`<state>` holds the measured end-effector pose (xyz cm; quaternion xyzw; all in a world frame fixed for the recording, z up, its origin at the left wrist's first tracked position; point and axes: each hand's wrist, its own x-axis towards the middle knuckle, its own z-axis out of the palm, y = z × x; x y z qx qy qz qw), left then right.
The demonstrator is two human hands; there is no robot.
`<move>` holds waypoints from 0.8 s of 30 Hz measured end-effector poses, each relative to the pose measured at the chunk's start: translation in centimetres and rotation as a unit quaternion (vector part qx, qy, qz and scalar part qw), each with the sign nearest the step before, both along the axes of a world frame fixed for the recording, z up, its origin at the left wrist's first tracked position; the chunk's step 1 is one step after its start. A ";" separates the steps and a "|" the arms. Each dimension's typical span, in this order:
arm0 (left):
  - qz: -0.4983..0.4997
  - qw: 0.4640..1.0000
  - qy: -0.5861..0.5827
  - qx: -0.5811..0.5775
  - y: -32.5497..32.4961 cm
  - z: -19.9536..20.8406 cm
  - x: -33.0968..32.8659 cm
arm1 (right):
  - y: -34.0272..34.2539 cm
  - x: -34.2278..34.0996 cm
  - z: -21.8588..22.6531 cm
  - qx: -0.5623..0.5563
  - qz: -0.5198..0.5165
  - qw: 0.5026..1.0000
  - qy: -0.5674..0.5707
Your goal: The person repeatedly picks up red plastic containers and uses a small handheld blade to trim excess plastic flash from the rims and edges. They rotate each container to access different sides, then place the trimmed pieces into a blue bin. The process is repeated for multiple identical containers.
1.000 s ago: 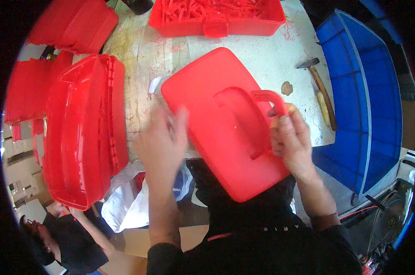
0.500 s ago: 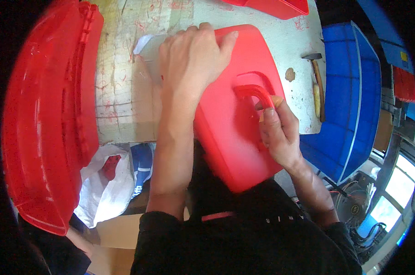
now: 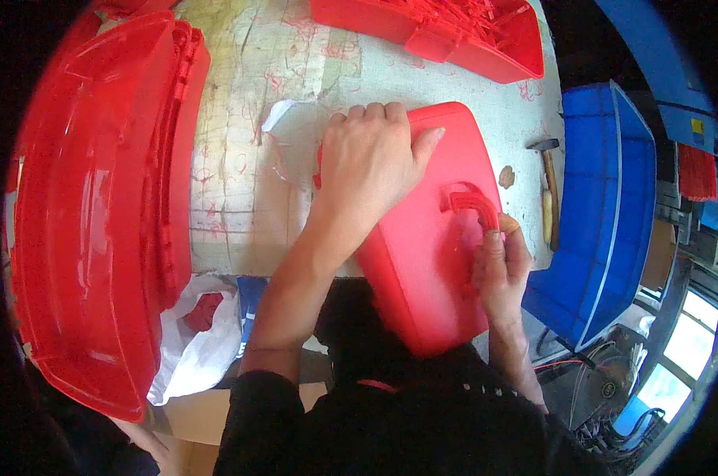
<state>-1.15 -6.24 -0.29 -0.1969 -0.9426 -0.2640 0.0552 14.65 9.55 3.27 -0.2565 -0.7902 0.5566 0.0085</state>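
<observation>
A flat red plastic lid (image 3: 430,262) lies on the worn workbench (image 3: 248,198), its near end overhanging the front edge. My left hand (image 3: 367,163) presses palm-down on the lid's far left corner, fingers spread over its edge. My right hand (image 3: 498,266) pinches the red handle (image 3: 474,205) standing up from the lid's right side.
A tall stack of red plastic shells (image 3: 97,198) fills the left. A red tray (image 3: 454,36) with red parts sits at the back. A hammer (image 3: 545,190) lies at the bench's right edge, beside a blue crate (image 3: 605,214). A white plastic bag (image 3: 204,333) hangs below.
The lid went from held tilted in the air to lying on the bench. My left hand moved onto its top corner; my right hand stays at the handle.
</observation>
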 end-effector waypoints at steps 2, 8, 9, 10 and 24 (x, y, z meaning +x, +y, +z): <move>-0.004 1.000 0.017 -0.012 0.2 -0.1 -0.1 | -0.2 -0.8 0.2 0.101 0.043 0.994 -0.002; -0.025 0.999 0.021 0.007 0.3 -0.3 0.3 | 1.0 -4.6 0.4 0.229 0.269 0.936 0.008; -0.022 0.999 0.022 0.010 0.2 -0.3 0.4 | 1.1 -4.8 0.2 0.248 0.285 0.926 0.027; -0.016 0.999 0.027 0.011 0.1 -0.3 0.4 | 1.2 -5.1 0.1 0.257 0.284 0.924 0.019; 0.001 0.999 0.000 -0.047 0.7 0.3 -0.2 | 1.6 -6.5 -2.0 0.334 0.384 0.854 0.106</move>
